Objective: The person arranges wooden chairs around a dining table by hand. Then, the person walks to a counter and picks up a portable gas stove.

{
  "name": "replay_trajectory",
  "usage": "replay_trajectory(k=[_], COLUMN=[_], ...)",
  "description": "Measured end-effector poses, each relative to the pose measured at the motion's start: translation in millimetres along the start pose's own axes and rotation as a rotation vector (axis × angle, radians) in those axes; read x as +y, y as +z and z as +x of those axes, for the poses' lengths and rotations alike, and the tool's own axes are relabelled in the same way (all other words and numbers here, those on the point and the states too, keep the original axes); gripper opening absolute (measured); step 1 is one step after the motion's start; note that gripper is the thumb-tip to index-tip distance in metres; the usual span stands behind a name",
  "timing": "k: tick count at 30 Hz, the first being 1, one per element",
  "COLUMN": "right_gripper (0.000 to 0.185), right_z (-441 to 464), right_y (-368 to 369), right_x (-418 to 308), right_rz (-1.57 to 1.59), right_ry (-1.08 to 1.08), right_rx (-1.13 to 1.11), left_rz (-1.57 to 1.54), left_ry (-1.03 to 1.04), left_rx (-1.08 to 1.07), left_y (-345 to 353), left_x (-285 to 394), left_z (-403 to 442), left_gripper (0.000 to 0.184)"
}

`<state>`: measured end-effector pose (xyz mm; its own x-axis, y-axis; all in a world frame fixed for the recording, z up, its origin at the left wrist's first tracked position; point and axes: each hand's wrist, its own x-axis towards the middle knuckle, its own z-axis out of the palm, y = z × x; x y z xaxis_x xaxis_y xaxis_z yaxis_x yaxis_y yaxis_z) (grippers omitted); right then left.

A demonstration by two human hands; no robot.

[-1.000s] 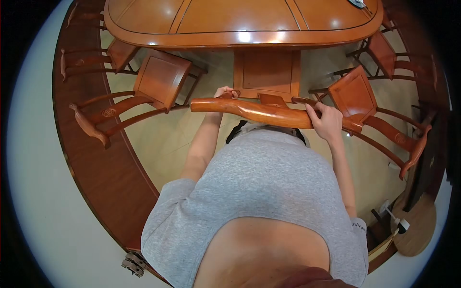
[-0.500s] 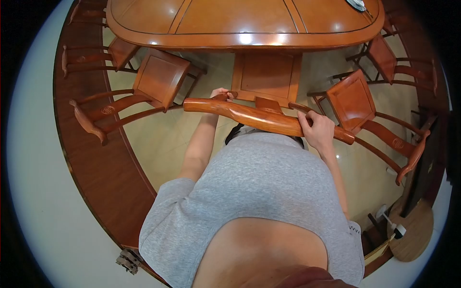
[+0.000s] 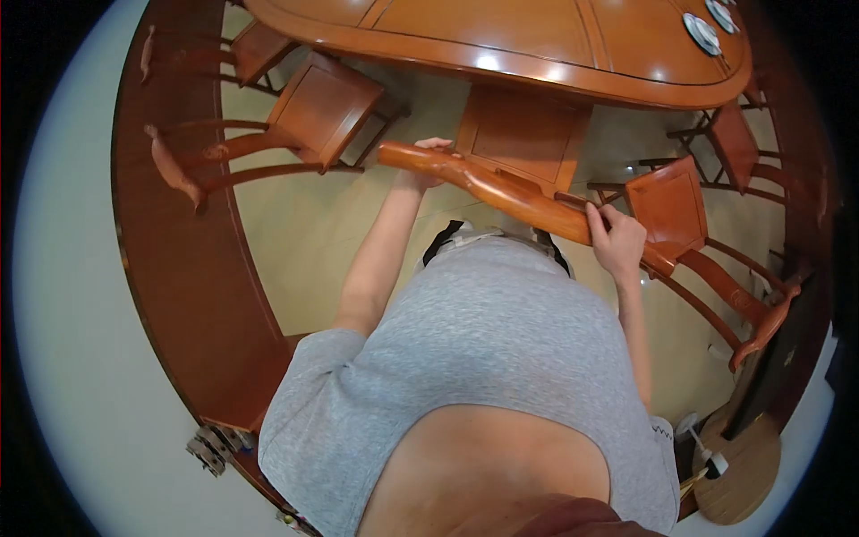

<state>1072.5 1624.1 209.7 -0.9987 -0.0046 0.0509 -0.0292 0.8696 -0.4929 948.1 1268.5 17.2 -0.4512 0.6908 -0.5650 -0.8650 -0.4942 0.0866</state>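
Observation:
A brown wooden chair (image 3: 523, 134) stands before me, its seat partly beneath the table edge. Its curved top rail (image 3: 501, 190) runs slantwise across the view, between my body and the seat. My left hand (image 3: 428, 163) is closed around the chair near the rail's left end; the rail hides part of the fingers. Toward the right end, my right hand (image 3: 619, 240) grips the rail, with thumb and fingertips over its edge. The lower part of the chair is mostly out of sight.
A large polished wooden table (image 3: 501, 54) lies ahead, with stacked dishes (image 3: 701, 34) at its right. Similar chairs stand at the left (image 3: 327, 107) and right (image 3: 667, 210). Behind me at the right is a round wooden board (image 3: 738, 470). Pale tiled floor (image 3: 295, 259) surrounds me.
The chair's top rail is farther from my body, toward the table, and now slants down to the right. Both hands keep their hold. The view has turned, bringing more dishes into sight.

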Motion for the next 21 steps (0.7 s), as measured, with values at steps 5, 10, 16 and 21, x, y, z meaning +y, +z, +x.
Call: replay_trajectory(k=[5,10,16,21], right_gripper=[0.037,0.039,0.043,0.046], right_z=[-3.5,-4.3,-5.4,-1.8], right_y=[5.0,8.0,12.6,14.7], right_x=[6.2,6.5,9.8,13.3], right_rz=[-0.093,-0.093,-0.120,-0.155], right_ry=[0.038,0.066,0.037,0.069], right_rx=[-0.012,0.003,0.048,0.017], left_rz=[-0.131,-0.075,-0.048,0.016], left_ry=[0.213,0.250,0.330,0.343], left_rx=[0.142,0.109,0.065,0.118], left_y=[26.4,33.1,23.5,25.4], left_x=[-14.9,-20.2,-26.0,-28.2], left_z=[-24.8,-30.3,-24.1,-26.2], left_gripper=[0.015,0.018,0.016,0.015])
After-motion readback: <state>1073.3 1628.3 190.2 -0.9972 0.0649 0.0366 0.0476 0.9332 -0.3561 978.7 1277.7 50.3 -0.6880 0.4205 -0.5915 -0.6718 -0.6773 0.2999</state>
